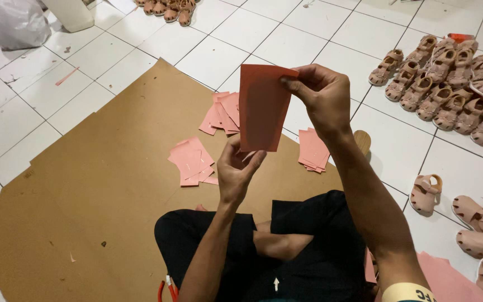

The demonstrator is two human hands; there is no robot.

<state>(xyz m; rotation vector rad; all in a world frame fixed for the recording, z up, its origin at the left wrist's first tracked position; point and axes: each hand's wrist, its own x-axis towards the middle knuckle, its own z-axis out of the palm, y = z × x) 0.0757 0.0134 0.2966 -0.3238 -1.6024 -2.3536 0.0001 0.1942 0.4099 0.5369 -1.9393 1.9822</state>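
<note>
Legs: black trousers (308,246), crossed, right under the camera at 6 o'clock, so the person's sitting on the floor.
Pink piece: flat pink cut-out (262,106), held up in the air dead centre, over the cardboard and between both hands. Narrower at the bottom than the top.
Left hand: left hand (236,170) pinches the bottom edge of the piece, thumb and fingertips closed on it.
Right hand: right hand (322,95) grips the top right corner, fingers curled over the edge, so both hands are grasping the same piece.
Handling: looks thin and very light, I'd guess. It stays flat while held upright, so it seems fairly stiff, but likely bends or creases if squeezed mid-sheet. Edges and corners look like the sensible places to hold, pretty much where the fingers are now.
Cardboard: big brown cardboard sheet (102,184) spread on the white tile floor (331,45), running from 12 round to 8 o'clock of the piece.
Pink stacks: one loose pile (192,162) at 8 o'clock, another (222,112) just at 9 o'clock, a third (312,150) at 4 o'clock near the right forearm.
Sandals: heap of small pink sandals (454,84) at 3 o'clock, more (482,235) at 4 o'clock, a few (169,8) way up at 11.
Bag: white plastic bag (15,22) far off at 10 o'clock.
Red handles: some red-handled tool (167,289) by the left knee, can't tell what kind.
</note>
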